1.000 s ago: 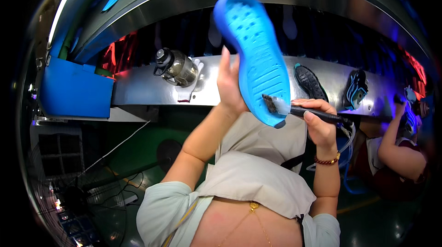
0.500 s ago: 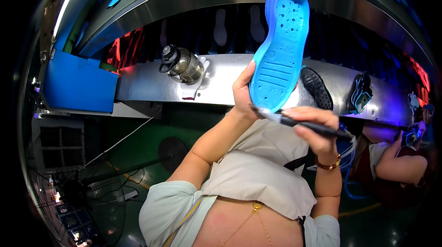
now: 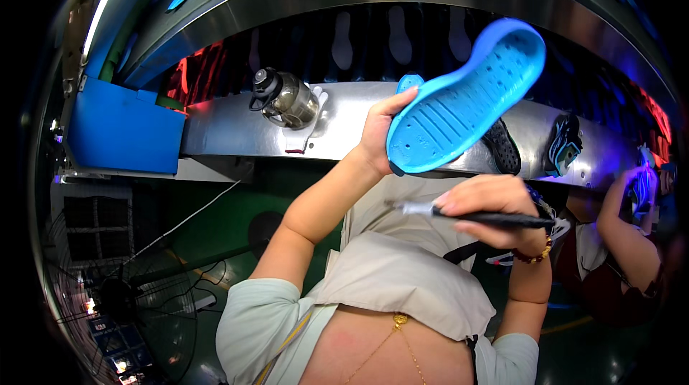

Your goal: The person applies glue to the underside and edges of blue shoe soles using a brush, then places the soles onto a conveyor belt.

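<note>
A bright blue shoe sole point(image 3: 459, 121) is held up in my left hand point(image 3: 378, 132), tilted toward the upper right, its recessed inner face toward me. My left fingers close round its edge near the heel. Below it, my right hand point(image 3: 495, 205) grips a brush point(image 3: 418, 208) with a black handle and a metal neck. The brush's dark tip is blurred and apart from the sole, pointing left. Pale tubes or cords show behind the handle's end. A black perforated shoe sole point(image 3: 504, 152) lies on the bench, partly hidden behind the blue sole.
On the metal bench point(image 3: 230, 127) stand a dark-lidded bottle point(image 3: 287, 103), by a white glove point(image 3: 320, 100), and a black-and-blue shoe point(image 3: 565, 145). Grey soles point(image 3: 343, 40) sit in the dark recess behind. A blue box point(image 3: 125, 130) is left; a co-worker's arm point(image 3: 623, 238) is right.
The blue sole has swung from nearly upright to leaning right, with its toe lower. My right hand has drawn the brush away from the heel edge, down and slightly right.
</note>
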Tool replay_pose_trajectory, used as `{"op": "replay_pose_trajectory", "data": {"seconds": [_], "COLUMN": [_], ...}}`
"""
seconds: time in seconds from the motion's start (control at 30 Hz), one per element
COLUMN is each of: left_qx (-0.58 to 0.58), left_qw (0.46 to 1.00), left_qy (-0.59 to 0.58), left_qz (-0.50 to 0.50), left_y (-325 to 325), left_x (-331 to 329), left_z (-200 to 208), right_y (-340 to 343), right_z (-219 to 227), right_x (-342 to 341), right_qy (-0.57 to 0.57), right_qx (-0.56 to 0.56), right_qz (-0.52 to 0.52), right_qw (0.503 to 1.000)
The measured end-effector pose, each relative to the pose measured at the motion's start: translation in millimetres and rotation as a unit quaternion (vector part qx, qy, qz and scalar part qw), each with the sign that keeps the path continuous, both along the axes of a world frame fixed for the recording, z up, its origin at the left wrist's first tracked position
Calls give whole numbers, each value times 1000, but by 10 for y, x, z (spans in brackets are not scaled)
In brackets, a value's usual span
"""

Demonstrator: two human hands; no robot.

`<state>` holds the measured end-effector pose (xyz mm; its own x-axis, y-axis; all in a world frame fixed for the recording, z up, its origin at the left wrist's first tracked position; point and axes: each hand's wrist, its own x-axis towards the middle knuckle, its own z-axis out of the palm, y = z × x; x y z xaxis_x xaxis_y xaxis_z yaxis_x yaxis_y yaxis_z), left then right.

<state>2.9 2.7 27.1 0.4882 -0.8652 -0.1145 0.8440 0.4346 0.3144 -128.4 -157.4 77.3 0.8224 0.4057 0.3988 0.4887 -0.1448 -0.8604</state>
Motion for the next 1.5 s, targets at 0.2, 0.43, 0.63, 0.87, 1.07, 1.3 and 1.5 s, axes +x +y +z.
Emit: {"op": "replay_pose_trajectory", "data": {"seconds": [0.2, 0.43, 0.63, 0.87, 1.07, 1.3, 1.5], "left_qx": [246, 300, 336, 332, 357, 212, 182], "left_qw": [952, 917, 899, 898, 879, 971, 981], "left_qy": [-108, -119, -168, -184, -250, -63, -55], "left_qz": [-150, -234, -227, -224, -191, -90, -38], "left_y": [-9, 72, 206, 345, 408, 127, 102], "left_x": [-72, -57, -95, -45, 8, -159, -178], "left_z": [187, 73, 125, 2, -20, -239, -305], "right_y": [-171, -310, -470, -594, -683, -54, -90], "right_z": [-141, -208, -198, -299, -468, -520, -788], "right_x": [-41, -27, -4, -44, -129, 18, 86], "right_qy": [21, 71, 45, 133, 194, 231, 210], "right_qx": [-121, -171, -147, -123, -184, 119, 148], "right_qz": [-16, 15, 11, -6, -94, -164, -227], "right_qw": [992, 983, 988, 984, 959, 952, 939]}}
